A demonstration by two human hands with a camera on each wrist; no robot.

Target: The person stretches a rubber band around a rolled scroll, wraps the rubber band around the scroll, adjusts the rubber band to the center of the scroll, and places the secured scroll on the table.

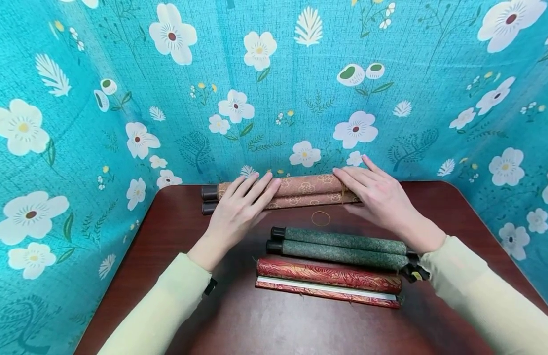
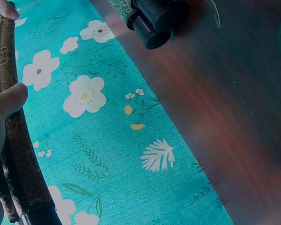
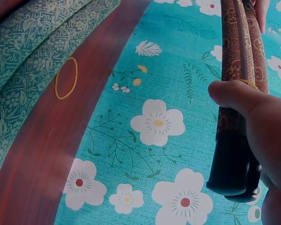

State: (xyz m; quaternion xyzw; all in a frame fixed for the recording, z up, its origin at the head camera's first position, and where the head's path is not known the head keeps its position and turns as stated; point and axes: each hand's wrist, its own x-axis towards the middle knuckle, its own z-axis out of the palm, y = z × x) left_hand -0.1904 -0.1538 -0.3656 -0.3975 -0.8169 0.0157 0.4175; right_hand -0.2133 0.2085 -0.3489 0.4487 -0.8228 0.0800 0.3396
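A hanging scroll, rolled from both ends into two side-by-side rolls, has pinkish-brown patterned cloth and black end knobs. My left hand grips it near its left end, fingers over the top and thumb along the near side. At the other end my right hand holds it, covering the right knobs in the head view; the right wrist view shows those black knobs below the thumb. A thin rubber band circles the scroll beside the right fingers.
A loose yellow rubber band lies on the brown table. Closer to me is a double-rolled green scroll, its right end by my right sleeve. Nearest lies a red-and-gold scroll with a white strip showing. A turquoise flowered cloth hangs behind.
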